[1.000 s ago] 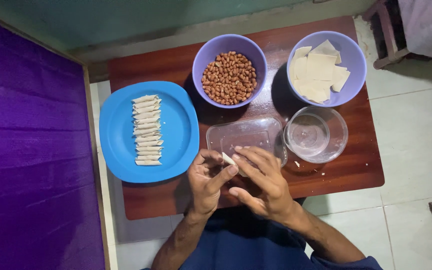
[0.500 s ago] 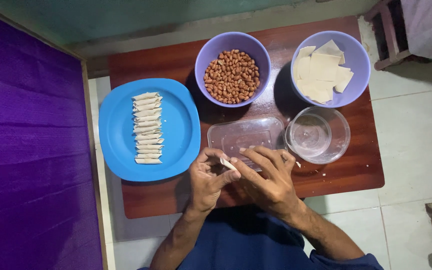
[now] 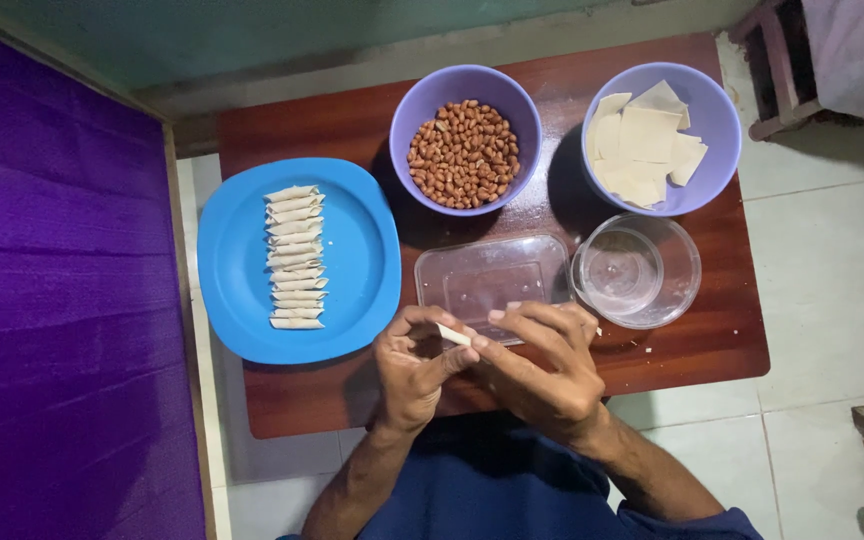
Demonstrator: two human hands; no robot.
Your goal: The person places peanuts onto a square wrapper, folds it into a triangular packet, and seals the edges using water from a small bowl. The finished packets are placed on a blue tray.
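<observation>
A small pale dough roll (image 3: 454, 335) is pinched between the fingertips of both hands, just above the near edge of a clear plastic tray (image 3: 492, 275). My left hand (image 3: 412, 370) grips its left end and my right hand (image 3: 537, 365) its right end. A blue plate (image 3: 362, 250) to the left carries a column of several finished rolls (image 3: 294, 257). Behind the tray stand a purple bowl (image 3: 407, 110) of peanuts (image 3: 464, 152) and a purple bowl (image 3: 717, 125) of flat dough squares (image 3: 644, 145).
A clear glass bowl (image 3: 637, 270) with a little water stands right of the tray. All sit on a small dark wooden table (image 3: 692, 345). Purple cloth (image 3: 52, 300) lies to the left, tiled floor (image 3: 832, 270) and a wooden stool (image 3: 782, 65) to the right.
Both hands have shifted slightly while working the roll between the fingertips; the roll now lies more level. Bowls, plate and tray have not moved.
</observation>
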